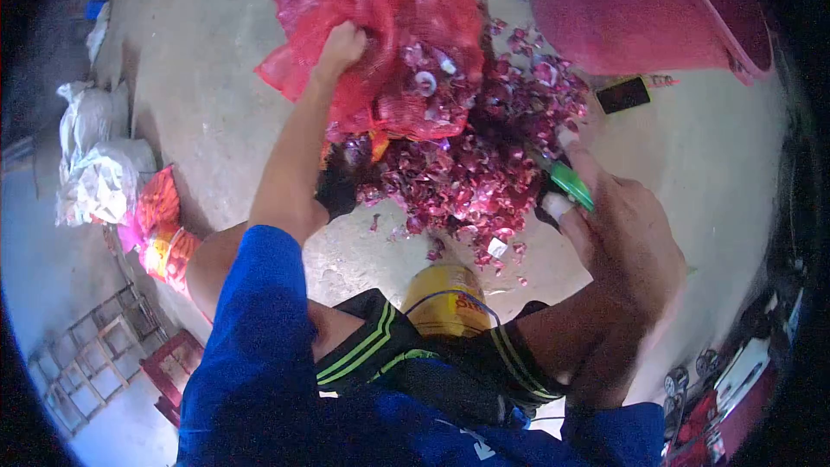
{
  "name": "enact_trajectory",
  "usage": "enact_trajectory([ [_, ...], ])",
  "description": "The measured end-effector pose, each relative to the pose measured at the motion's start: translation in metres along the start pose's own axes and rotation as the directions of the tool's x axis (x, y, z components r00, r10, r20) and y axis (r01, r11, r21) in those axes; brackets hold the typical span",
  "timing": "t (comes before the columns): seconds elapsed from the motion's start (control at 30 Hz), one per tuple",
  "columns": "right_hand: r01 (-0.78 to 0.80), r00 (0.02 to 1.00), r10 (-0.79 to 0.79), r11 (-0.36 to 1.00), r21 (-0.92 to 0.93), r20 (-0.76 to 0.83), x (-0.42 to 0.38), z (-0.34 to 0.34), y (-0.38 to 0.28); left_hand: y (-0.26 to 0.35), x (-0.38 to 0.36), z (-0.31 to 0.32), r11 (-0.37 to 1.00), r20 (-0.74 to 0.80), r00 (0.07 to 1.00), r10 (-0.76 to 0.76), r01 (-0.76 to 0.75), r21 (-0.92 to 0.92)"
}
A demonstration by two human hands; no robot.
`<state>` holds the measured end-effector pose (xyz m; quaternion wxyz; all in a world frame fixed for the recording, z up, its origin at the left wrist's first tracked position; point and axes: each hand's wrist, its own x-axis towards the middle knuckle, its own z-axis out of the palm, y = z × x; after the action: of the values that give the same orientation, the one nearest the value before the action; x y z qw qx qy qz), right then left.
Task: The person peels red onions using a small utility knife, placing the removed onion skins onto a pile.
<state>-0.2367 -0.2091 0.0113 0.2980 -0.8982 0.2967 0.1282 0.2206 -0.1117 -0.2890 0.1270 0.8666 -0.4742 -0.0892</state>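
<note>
My left hand (pixel 344 45) is closed on the red mesh bag (pixel 380 26), which lies at the top centre with purple-red peels and a few pale pieces showing in it. At the right, my right hand (pixel 596 199) grips a green-handled tool (pixel 569 183), its far end hidden near the peels. A heap of purple-red peels (pixel 458 182) spreads on the floor below and beside the bag. A small white scrap (pixel 497 247) lies at the heap's near edge.
A large pink tub (pixel 631 17) stands at the upper right, with a dark phone (pixel 622 96) on the floor below it. A yellow bucket (pixel 445 298) is between my legs. White sacks (pixel 99 173) and an orange-red bag (pixel 164 233) are at the left.
</note>
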Motion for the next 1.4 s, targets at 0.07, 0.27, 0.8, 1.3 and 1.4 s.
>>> enact_trajectory([
  [0.07, 0.024, 0.999, -0.024, 0.999, -0.024, -0.032, 0.000, 0.001, 0.002, -0.018, 0.011, 0.018, 0.987, 0.201, 0.972, 0.125, -0.143, 0.079],
  [0.27, 0.019, 0.999, -0.019, 1.000, 0.009, -0.035, -0.003, 0.003, 0.005, -0.026, 0.009, 0.016, 0.880, 0.256, 0.926, 0.277, -0.351, 0.319],
  [0.8, 0.187, 0.974, -0.178, 0.981, 0.056, -0.137, -0.015, 0.013, -0.005, 0.017, -0.098, -0.113, 0.971, 0.204, 0.963, 0.174, -0.203, 0.127],
  [1.3, 0.506, 0.828, -0.450, 0.857, 0.101, -0.334, -0.003, 0.032, -0.028, 0.121, -0.240, -0.241, -0.018, 0.135, 0.984, -0.116, 0.134, -0.991],
  [1.4, 0.602, 0.755, -0.489, 0.782, 0.164, -0.437, -0.002, 0.034, -0.053, 0.159, -0.244, -0.229, -0.236, 0.184, 0.982, -0.043, 0.169, -0.957],
])
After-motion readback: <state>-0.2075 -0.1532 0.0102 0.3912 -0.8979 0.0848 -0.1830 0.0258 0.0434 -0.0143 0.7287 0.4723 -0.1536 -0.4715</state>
